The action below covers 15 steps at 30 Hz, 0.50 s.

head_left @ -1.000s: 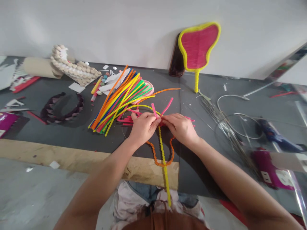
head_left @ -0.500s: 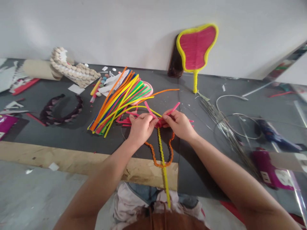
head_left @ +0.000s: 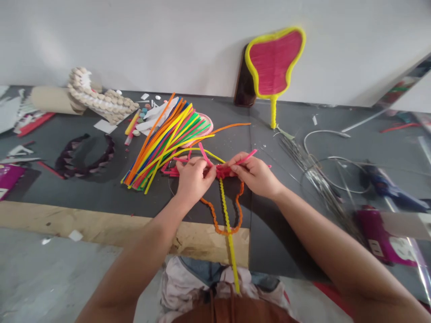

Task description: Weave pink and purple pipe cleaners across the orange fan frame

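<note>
My left hand (head_left: 195,178) is closed in a pinch on a pink pipe cleaner (head_left: 203,151), whose end sticks up past the fingers. On the other side my right hand (head_left: 253,172) pinches a pink strand that points up to the right. Between them, pink pipe cleaners (head_left: 223,171) are wound at the top of a fan-shaped frame. An orange twisted outline (head_left: 213,209) curves below the hands, and a yellow stem (head_left: 230,242) runs down its middle toward my lap. More loose pink strands (head_left: 170,171) lie behind my left hand.
A bundle of multicoloured pipe cleaners (head_left: 164,146) lies left. A finished pink-and-yellow fan (head_left: 276,63) leans against a dark phone (head_left: 244,87) by the wall. Thin wires (head_left: 311,170) and a glue gun (head_left: 387,186) lie right; a dark braided headband (head_left: 85,170) is far left.
My hands have moved slightly apart, baring more of the pink winding between them. The right-hand pink strand has tipped lower to the right.
</note>
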Each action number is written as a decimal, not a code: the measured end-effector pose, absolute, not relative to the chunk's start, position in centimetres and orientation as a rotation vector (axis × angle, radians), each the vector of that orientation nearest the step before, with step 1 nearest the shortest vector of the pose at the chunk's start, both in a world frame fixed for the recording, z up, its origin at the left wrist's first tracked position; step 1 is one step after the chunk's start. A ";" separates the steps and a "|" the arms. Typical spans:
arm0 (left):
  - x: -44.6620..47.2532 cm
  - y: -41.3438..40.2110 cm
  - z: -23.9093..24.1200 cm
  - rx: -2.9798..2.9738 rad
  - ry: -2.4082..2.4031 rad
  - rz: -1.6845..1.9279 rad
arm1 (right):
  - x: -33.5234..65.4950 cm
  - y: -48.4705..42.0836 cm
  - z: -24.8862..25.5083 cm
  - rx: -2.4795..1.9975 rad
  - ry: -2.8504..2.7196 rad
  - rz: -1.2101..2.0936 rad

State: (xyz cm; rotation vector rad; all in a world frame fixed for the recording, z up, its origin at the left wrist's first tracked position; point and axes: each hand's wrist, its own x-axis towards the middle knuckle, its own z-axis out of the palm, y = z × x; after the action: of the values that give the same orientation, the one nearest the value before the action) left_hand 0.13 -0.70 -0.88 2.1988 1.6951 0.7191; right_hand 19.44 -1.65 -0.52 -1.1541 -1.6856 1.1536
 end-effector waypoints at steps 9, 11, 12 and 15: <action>-0.6 -0.8 -0.6 2.320 1.791 0.839 | 22.1 -2.5 -1.6 -1.245 -1.649 1.324; -0.7 -0.8 -0.4 2.345 1.809 0.818 | 22.2 -2.7 -1.6 -1.271 -1.594 1.346; -0.8 -0.8 -0.4 2.351 1.820 0.808 | 22.1 -2.7 -1.6 -1.280 -1.572 1.358; -0.7 -0.9 -0.3 2.360 1.824 0.774 | 21.7 -2.7 -1.1 -1.275 -1.507 1.400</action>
State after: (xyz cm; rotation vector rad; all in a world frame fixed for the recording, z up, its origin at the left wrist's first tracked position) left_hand -0.70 -0.90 -0.27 2.3600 1.8242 0.7744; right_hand 21.67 -2.73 -1.06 -1.2745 -1.5066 1.4001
